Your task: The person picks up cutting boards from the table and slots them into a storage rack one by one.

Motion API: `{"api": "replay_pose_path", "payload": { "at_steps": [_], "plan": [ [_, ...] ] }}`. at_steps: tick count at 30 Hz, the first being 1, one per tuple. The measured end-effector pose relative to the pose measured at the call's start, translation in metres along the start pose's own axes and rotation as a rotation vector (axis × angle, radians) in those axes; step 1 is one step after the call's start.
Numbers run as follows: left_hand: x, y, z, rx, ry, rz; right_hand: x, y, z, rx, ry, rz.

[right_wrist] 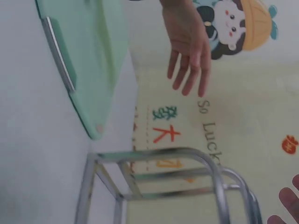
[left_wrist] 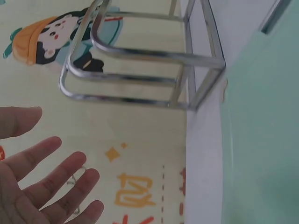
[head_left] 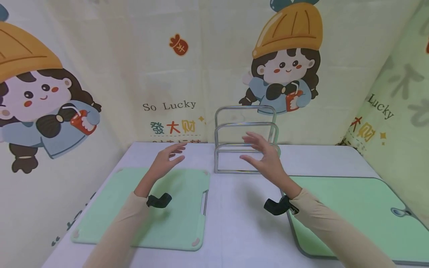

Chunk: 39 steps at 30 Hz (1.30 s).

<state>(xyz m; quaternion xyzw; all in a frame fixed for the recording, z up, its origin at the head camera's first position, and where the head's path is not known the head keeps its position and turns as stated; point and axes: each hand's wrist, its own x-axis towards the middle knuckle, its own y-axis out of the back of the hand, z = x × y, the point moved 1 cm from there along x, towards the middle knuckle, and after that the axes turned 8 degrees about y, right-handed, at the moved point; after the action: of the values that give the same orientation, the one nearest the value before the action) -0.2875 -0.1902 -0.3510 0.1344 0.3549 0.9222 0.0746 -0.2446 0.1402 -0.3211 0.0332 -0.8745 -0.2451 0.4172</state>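
My left hand point(head_left: 167, 159) hovers over the far part of a light green cutting board point(head_left: 174, 208), holding nothing. Its fingers reach forward, spread apart in the left wrist view. My right hand point(head_left: 264, 158), thumb and fingers apart with nothing between them, overlaps a metal rack point(head_left: 216, 160) in the head view. The rack has several upright chrome loops and stands at the back of the table. Only fingertips point(right_wrist: 290, 200) of the right hand show at the edge of the right wrist view. A second green cutting board point(head_left: 342, 212) with a dark rim lies flat under my right forearm.
The white table point(head_left: 231, 223) carries both boards, one on each side. A metal handle strip point(head_left: 204, 202) sits on the left board's inner edge, and the right board has an oval hole point(head_left: 399, 212) near its outer edge. A printed cloth point(head_left: 207, 67) hangs behind.
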Motion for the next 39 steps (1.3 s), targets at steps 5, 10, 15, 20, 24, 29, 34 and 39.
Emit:
{"api": "replay_pose_path", "payload": {
  "at_steps": [5, 10, 15, 20, 24, 29, 34, 39],
  "plan": [
    [-0.01, 0.013, -0.016, 0.035, 0.039, 0.027, -0.006, -0.026, 0.005, 0.016, 0.003, -0.045],
    [-0.02, 0.023, -0.035, 0.07, 0.088, 0.056, -0.012, -0.048, 0.012, 0.073, -0.066, -0.102],
    [-0.029, 0.034, -0.054, 0.096, 0.129, 0.083, -0.017, -0.069, 0.018, 0.137, -0.177, -0.17],
    [-0.036, 0.046, -0.066, 0.114, 0.165, 0.1, -0.02, -0.088, 0.022, 0.131, -0.306, -0.233],
    [-0.04, 0.058, -0.073, 0.164, 0.184, 0.101, -0.022, -0.101, 0.026, 0.17, -0.432, -0.259],
    [-0.044, 0.071, -0.084, 0.218, 0.251, 0.079, -0.025, -0.114, 0.029, 0.232, -0.57, -0.283],
    [-0.049, 0.081, -0.095, 0.255, 0.338, 0.029, -0.026, -0.125, 0.033, 0.232, -0.648, -0.295],
    [-0.055, 0.09, -0.103, 0.276, 0.387, -0.012, -0.029, -0.133, 0.037, 0.295, -0.747, -0.3]
  ]
}}
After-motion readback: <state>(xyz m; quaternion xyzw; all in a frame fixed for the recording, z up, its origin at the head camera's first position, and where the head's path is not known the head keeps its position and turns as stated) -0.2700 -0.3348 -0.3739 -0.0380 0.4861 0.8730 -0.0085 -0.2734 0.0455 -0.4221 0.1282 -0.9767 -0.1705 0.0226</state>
